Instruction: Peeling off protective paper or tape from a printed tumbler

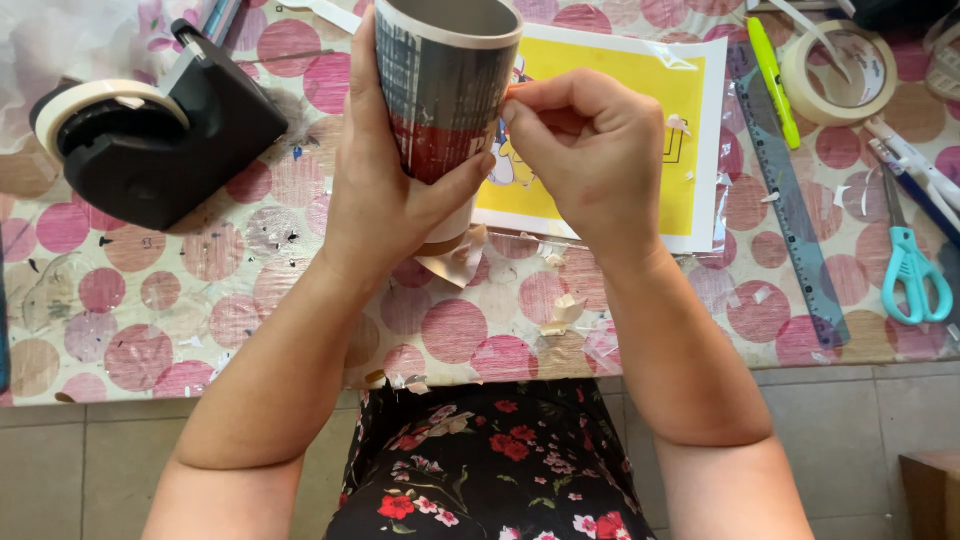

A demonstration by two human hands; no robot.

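Observation:
My left hand (378, 190) grips a tall cup (445, 90) wrapped in a grey and red printed sleeve, held upright above the table with its open top toward the camera. My right hand (590, 150) is pinched against the cup's right side, fingertips pressed on the edge of the printed wrap. A curl of peeled brownish paper (455, 262) hangs below the cup's base. Behind the hands lies a yellow printed sheet (640, 110) with a white border.
A black tape dispenser (160, 120) sits at the left. A roll of masking tape (838, 72), a yellow-green marker (772, 75), a clear ruler (795, 220) and teal-handled scissors (912, 270) lie at the right. Paper scraps litter the pink-dotted tablecloth (200, 320).

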